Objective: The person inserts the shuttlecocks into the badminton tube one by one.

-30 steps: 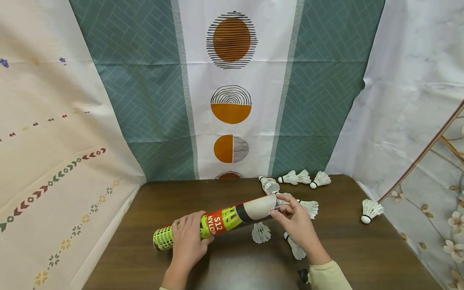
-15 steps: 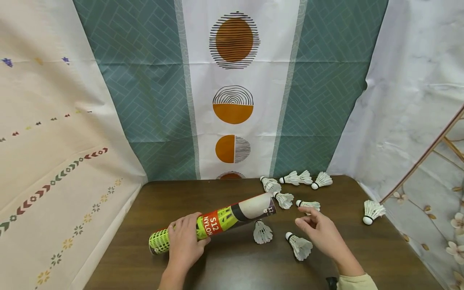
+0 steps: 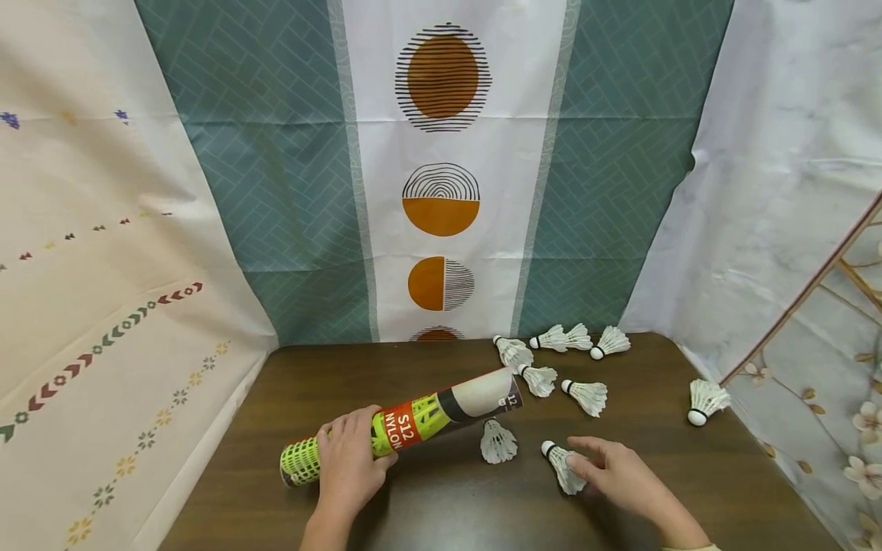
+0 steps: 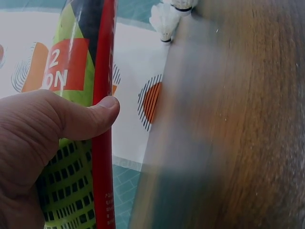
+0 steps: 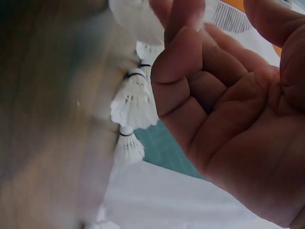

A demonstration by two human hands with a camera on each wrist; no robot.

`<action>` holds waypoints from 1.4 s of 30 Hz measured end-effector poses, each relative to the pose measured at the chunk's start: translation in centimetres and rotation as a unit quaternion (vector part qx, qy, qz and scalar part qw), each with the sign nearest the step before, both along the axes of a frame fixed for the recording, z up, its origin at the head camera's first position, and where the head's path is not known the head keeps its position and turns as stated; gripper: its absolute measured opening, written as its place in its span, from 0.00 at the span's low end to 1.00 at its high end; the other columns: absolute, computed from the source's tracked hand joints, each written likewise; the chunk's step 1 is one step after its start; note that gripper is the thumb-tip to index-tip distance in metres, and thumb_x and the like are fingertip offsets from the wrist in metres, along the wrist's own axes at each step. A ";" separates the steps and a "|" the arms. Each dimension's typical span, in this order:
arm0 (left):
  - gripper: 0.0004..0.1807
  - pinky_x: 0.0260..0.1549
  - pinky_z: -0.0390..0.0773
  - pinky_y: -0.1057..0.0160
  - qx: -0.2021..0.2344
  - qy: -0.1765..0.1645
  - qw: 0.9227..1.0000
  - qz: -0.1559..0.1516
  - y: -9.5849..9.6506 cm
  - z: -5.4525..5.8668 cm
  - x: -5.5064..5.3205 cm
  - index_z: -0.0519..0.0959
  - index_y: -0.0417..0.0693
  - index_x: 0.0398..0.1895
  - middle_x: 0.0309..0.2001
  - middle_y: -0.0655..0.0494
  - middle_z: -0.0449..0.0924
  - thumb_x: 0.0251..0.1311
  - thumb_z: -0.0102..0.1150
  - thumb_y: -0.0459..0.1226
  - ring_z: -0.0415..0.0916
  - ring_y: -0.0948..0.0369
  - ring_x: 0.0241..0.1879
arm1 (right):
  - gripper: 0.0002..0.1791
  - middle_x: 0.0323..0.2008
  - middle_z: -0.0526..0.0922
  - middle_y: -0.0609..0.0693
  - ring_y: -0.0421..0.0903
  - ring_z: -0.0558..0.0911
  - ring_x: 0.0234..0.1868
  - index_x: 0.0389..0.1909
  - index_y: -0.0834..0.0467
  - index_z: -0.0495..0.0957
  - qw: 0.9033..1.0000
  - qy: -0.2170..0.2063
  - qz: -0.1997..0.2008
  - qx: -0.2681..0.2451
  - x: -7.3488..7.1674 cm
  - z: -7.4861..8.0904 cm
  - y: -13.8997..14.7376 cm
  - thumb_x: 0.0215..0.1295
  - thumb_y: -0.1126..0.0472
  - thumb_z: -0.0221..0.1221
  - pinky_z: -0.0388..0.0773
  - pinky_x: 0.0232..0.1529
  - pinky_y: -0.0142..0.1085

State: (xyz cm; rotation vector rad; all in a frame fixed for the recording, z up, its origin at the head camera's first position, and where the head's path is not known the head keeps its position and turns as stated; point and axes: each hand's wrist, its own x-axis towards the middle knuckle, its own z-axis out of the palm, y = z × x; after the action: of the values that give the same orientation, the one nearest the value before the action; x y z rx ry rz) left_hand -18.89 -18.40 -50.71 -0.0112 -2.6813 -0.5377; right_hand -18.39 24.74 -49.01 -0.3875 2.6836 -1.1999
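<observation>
My left hand [image 3: 351,461] grips a long shuttlecock tube [image 3: 403,425], its thumb [image 4: 90,117] lying along the side in the left wrist view. The tube is yellow-green with a red "S12 NYLON" label and a white end section, and it slants with its right end raised. At the front right, my right hand [image 3: 616,474] is at a white feathered shuttlecock [image 3: 566,468], thumb and forefinger right at its skirt. In the right wrist view the fingers [image 5: 174,90] are loosely bent, a blurred shuttlecock [image 5: 138,19] beyond them.
Several more shuttlecocks lie on the brown table [image 3: 455,513]: one [image 3: 498,442] below the tube's right end, one [image 3: 587,396] behind my right hand, others [image 3: 551,337] along the back edge, and one [image 3: 707,402] at the right edge. Patterned cloths [image 3: 296,191] hang behind and beside the table.
My right hand has left the tube's right end and moved right and toward me, down to the front shuttlecock. My left hand still holds the tube, which has shifted slightly left.
</observation>
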 end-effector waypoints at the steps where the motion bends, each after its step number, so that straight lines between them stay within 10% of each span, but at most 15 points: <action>1: 0.50 0.65 0.64 0.35 0.001 -0.002 1.000 0.000 0.0 0.0 0.0 0.75 0.51 0.66 0.59 0.45 0.85 0.35 0.92 0.43 0.76 0.42 0.61 | 0.31 0.38 0.91 0.51 0.41 0.85 0.27 0.68 0.69 0.76 1.000 0.002 -0.005 0.001 -0.1 -0.1 -0.1 0.78 0.50 0.62 0.78 0.33 0.31; 12: 0.48 0.62 0.66 0.34 -0.008 0.019 1.000 -0.005 -0.3 0.0 0.5 0.77 0.50 0.63 0.57 0.45 0.86 0.33 0.93 0.42 0.78 0.42 0.58 | 0.20 0.47 0.93 0.51 0.40 0.87 0.42 0.57 0.58 0.88 0.981 0.090 -0.165 0.051 -1.0 -0.4 -0.8 0.71 0.51 0.70 0.80 0.38 0.32; 28: 0.49 0.63 0.68 0.35 -0.030 0.012 0.999 -0.027 0.1 -0.3 0.4 0.77 0.52 0.64 0.57 0.47 0.86 0.33 0.93 0.43 0.79 0.43 0.59 | 0.05 0.36 0.93 0.54 0.25 0.81 0.31 0.42 0.58 0.91 0.928 0.243 -0.260 -0.105 -2.1 2.5 -3.9 0.67 0.65 0.72 0.75 0.32 0.20; 42: 0.48 0.63 0.67 0.36 -0.036 0.026 0.998 -0.041 0.9 -0.2 0.7 0.78 0.53 0.63 0.57 0.52 0.86 0.32 0.94 0.44 0.78 0.47 0.60 | 0.07 0.32 0.91 0.51 0.33 0.81 0.30 0.45 0.59 0.88 0.957 0.153 -0.167 -0.183 -1.9 2.9 -7.1 0.69 0.65 0.70 0.78 0.34 0.28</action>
State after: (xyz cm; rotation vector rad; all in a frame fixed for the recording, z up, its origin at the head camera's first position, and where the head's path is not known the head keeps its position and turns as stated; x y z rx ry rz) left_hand -18.22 -17.49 -50.90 -0.1552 -2.6565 -0.4601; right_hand -20.24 17.62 -46.11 -0.1806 2.8584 -1.8913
